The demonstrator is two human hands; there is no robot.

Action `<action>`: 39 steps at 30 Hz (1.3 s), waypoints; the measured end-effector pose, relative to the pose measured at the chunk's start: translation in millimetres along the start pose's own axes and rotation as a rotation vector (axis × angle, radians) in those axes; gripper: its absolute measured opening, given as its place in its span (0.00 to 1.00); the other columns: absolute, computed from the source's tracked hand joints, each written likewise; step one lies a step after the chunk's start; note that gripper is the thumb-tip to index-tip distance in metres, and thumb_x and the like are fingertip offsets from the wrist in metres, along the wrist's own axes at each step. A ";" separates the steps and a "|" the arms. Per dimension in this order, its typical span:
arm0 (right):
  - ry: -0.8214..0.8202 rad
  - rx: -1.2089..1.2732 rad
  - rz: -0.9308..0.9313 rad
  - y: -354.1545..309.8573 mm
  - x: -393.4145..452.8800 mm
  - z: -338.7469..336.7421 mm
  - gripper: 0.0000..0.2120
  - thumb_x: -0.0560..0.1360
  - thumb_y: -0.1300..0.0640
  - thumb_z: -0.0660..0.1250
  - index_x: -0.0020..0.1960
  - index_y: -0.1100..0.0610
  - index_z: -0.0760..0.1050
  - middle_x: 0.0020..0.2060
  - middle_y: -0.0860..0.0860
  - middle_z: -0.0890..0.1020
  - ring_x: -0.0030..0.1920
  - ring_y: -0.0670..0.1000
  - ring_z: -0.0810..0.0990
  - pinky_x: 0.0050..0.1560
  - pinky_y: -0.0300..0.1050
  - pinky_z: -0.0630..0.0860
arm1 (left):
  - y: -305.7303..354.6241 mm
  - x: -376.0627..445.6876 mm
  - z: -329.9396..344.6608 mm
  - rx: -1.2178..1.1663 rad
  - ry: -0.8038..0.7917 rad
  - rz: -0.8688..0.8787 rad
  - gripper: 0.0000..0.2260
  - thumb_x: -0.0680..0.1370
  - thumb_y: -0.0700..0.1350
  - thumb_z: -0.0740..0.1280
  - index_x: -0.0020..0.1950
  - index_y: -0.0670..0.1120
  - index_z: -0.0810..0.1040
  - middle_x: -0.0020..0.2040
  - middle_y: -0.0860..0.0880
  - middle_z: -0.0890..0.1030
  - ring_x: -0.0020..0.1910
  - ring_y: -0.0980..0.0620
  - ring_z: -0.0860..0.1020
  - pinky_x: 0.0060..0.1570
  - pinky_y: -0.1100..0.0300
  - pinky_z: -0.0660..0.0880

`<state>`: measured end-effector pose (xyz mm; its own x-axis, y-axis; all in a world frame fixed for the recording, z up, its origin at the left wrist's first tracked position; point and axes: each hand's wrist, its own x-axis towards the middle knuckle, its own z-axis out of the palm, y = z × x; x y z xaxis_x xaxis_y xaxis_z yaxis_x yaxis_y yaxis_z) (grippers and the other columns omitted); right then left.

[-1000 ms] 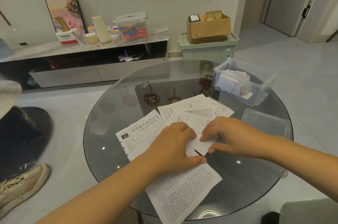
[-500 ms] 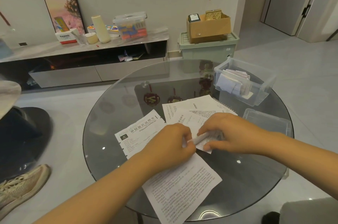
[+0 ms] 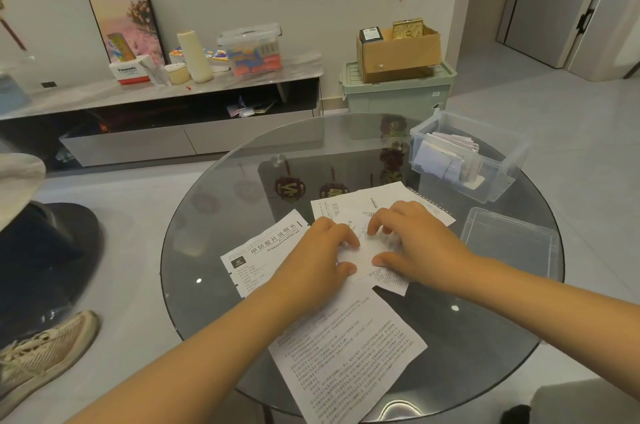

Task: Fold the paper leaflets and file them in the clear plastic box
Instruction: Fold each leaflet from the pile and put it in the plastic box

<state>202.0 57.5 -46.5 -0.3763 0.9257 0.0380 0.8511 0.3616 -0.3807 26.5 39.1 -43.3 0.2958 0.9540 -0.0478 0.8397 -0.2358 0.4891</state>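
Since a moment ago we have moved both hands farther up the glass table [image 3: 214,215], pressing the folded leaflet [image 3: 363,252] flat. Loose sheets [image 3: 346,354] lie around and beneath it; the clear box [image 3: 498,181] of filed leaflets and its lid [image 3: 512,247] sit to the right. Our left hand [image 3: 311,260] and right hand [image 3: 415,243] flank the leaflet, fingers curled, fingertips pinning it.

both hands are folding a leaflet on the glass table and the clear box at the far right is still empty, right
Not quite. In the head view the clear box already holds folded leaflets. The rest stands: both hands, left and right, work a leaflet on the glass table.
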 end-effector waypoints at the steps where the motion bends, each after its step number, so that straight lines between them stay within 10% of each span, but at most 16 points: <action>1: 0.002 -0.036 -0.033 -0.6 -0.8 -0.5 0.12 0.74 0.47 0.67 0.57 0.45 0.73 0.52 0.42 0.71 0.52 0.43 0.65 0.55 0.41 0.70 | -1.8 0.1 -1.4 0.016 -0.015 0.009 0.11 0.76 0.47 0.68 0.58 0.54 0.76 0.60 0.56 0.69 0.54 0.57 0.71 0.61 0.61 0.70; 8: -0.024 -0.147 -0.179 -0.3 -5.2 1.2 0.15 0.77 0.45 0.59 0.58 0.47 0.78 0.54 0.42 0.79 0.54 0.46 0.70 0.55 0.40 0.68 | -6.7 -1.9 -8.1 0.023 -0.115 0.126 0.13 0.75 0.44 0.68 0.58 0.54 0.78 0.61 0.60 0.72 0.50 0.64 0.72 0.50 0.74 0.68; 13: -0.116 -0.211 -0.209 0.3 -5.6 -4.1 0.25 0.72 0.35 0.62 0.65 0.45 0.73 0.61 0.41 0.76 0.60 0.46 0.70 0.60 0.41 0.67 | -3.4 -0.9 -6.4 0.002 -0.089 0.128 0.12 0.74 0.45 0.71 0.58 0.52 0.79 0.57 0.57 0.76 0.48 0.60 0.75 0.53 0.66 0.73; 23: -0.113 0.014 -0.078 1.2 -3.5 -13.1 0.11 0.77 0.46 0.60 0.51 0.47 0.79 0.44 0.45 0.82 0.42 0.47 0.77 0.43 0.43 0.75 | 1.1 4.3 -3.6 -0.008 -0.007 0.101 0.07 0.79 0.50 0.62 0.55 0.55 0.78 0.47 0.60 0.76 0.43 0.59 0.74 0.44 0.66 0.71; 30: 0.012 0.089 0.014 1.9 1.0 -4.4 0.16 0.76 0.52 0.65 0.63 0.45 0.70 0.43 0.45 0.77 0.45 0.46 0.74 0.46 0.42 0.73 | 3.0 15.9 13.3 -0.075 0.088 0.000 0.12 0.78 0.51 0.65 0.60 0.56 0.69 0.46 0.59 0.72 0.38 0.59 0.71 0.38 0.70 0.65; 39: 0.030 -0.131 -0.022 5.0 5.4 -5.6 0.14 0.75 0.42 0.64 0.59 0.43 0.78 0.54 0.44 0.73 0.56 0.48 0.67 0.52 0.40 0.65 | 0.2 22.4 10.4 -0.023 0.105 0.114 0.06 0.75 0.49 0.70 0.50 0.55 0.76 0.53 0.60 0.70 0.51 0.61 0.71 0.53 0.69 0.68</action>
<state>206.3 64.9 -43.1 -0.3854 0.9198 0.0736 0.8842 0.3909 -0.2556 38.1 58.6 -53.3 0.3384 0.9357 0.0996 0.7926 -0.3405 0.5058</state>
